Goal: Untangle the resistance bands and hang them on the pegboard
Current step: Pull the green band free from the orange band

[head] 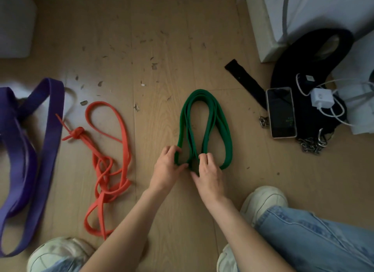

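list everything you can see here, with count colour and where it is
green band: 1, green, folded in loops, floor centre
orange band: 1, orange, knotted and tangled, left of green
purple band: 1, purple, wide, far left
black strap: 1, black, upper right
phone: 1, dark screen, right
charger: 1, white, with cable, right of phone
chain: 1, silver, below phone
shoes: 2, off-white, bottom
left hand: 1, grips green band's near end
right hand: 1, grips green band's near end
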{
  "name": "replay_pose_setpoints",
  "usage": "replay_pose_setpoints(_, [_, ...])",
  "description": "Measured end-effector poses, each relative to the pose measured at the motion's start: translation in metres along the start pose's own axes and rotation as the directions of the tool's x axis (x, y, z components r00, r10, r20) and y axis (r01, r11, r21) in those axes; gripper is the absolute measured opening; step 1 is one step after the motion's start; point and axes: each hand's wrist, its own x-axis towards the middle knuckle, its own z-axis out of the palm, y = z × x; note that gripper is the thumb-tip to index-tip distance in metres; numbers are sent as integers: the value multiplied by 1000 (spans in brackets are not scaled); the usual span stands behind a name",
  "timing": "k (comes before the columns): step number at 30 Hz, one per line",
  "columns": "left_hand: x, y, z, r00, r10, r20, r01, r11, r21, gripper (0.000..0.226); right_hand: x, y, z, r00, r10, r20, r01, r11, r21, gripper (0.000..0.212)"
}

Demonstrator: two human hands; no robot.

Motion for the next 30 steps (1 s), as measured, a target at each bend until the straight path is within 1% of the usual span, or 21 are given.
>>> replay_pose_setpoints(3, [-3, -11, -13, 998, 24, -65, -22, 999, 24, 29, 1, -6, -4, 997, 62, -35, -60, 997, 54, 39])
replay_pose_setpoints(5, [-9, -13, -14, 998, 50, -42, -49, 998, 39, 32, 4, -12, -4, 996, 85, -18, -84, 994, 70, 40])
replay_pose_setpoints(8, [-9, -12, -12, 1000, 14, 1, -14, 999, 40, 38, 3, -19, -2, 996, 67, 62, -72, 995, 75, 47])
replay_pose_setpoints(11, [-2, -9, -10, 999, -15, 48, 10, 995, 98, 45, 2, -19, -1, 986, 31, 163, -48, 994, 100, 52])
replay_pose_setpoints(14, [1, -5, -5, 997, 26, 66, -34, 993, 116, 48, 7, -16, -9, 969, 1, 246, -38, 989, 146, 49])
replay_pose_setpoints(16, [1, -5, -2, 994, 54, 99, -67, 989, 131, 52, 13, -13, -13, 958, -33, 286, -1, 993, 120, 46])
replay_pose_setpoints(18, [2, -7, -8, 988, 60, 140, -77, 990, 120, 58, 18, -10, -19, 958, -28, 286, -2, 994, 106, 42])
replay_pose_setpoints(20, [3, -10, -17, 986, 66, 156, -87, 987, 134, 61, 22, -8, -23, 976, -4, 219, -20, 994, 105, 37])
replay_pose_setpoints(21, [3, -13, -21, 988, 56, 145, -77, 986, 145, 61, 21, -8, -23, 979, -17, 205, -5, 994, 106, 37])
replay_pose_setpoints(23, [1, -14, -23, 993, 22, 116, -38, 990, 136, 64, 16, -13, -19, 965, -77, 252, 52, 993, 105, 46])
replay_pose_setpoints(25, [-1, -10, -17, 989, 29, 142, -51, 987, 150, 69, 12, -20, -12, 957, -86, 277, 67, 995, 77, 54])
replay_pose_setpoints(27, [-2, -9, -12, 987, 17, 158, -42, 987, 157, 72, 12, -24, -9, 958, -85, 273, 77, 996, 40, 55])
replay_pose_setpoints(30, [-1, -9, -14, 988, -97, 120, 95, 995, 23, 69, 17, -19, -18, 950, -68, 303, 69, 998, 8, 61])
